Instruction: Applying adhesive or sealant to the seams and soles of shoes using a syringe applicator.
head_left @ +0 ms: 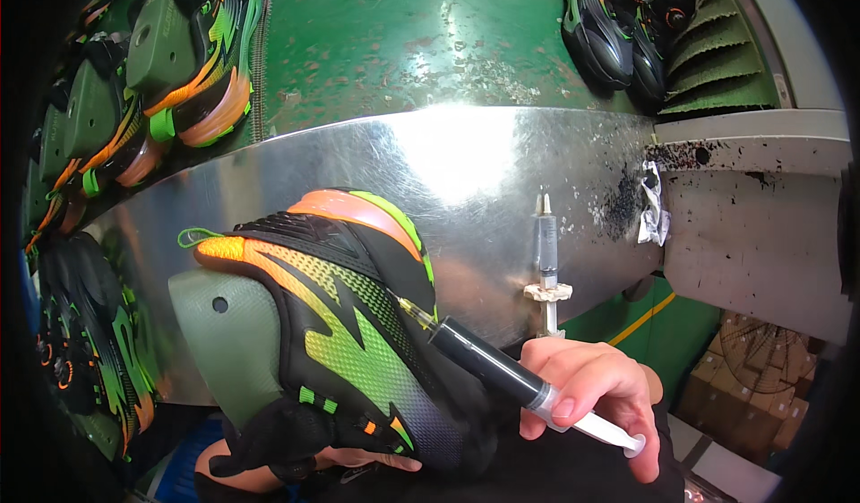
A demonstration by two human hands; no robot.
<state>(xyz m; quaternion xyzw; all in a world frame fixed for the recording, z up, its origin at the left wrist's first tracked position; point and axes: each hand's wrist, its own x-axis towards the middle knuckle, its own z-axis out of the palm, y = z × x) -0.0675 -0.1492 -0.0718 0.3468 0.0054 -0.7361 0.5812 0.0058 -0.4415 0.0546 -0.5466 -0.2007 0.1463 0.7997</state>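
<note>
A black sneaker [367, 342] with green, yellow and orange panels is tilted on its side over the near edge of the metal table, a green shoe last [224, 333] inside it. My left hand [372, 457] supports it from below, mostly hidden under the upper. In my right hand [591, 382] is a syringe [488, 360] filled with dark liquid, its plunger partly drawn out. The yellowish needle tip meets the upper's edge near the sole. Beyond that hand, a second syringe [546, 248] lies on the table, something whitish wrapped around its flange.
Several similar shoes on lasts [166, 42] line the left side. Behind the metal table [340, 158] runs a green belt [358, 37], with dark shoes [614, 37] at its far right. Crumpled white paper [653, 203] sits by the dark-stained right edge. A fan [766, 355] stands lower right.
</note>
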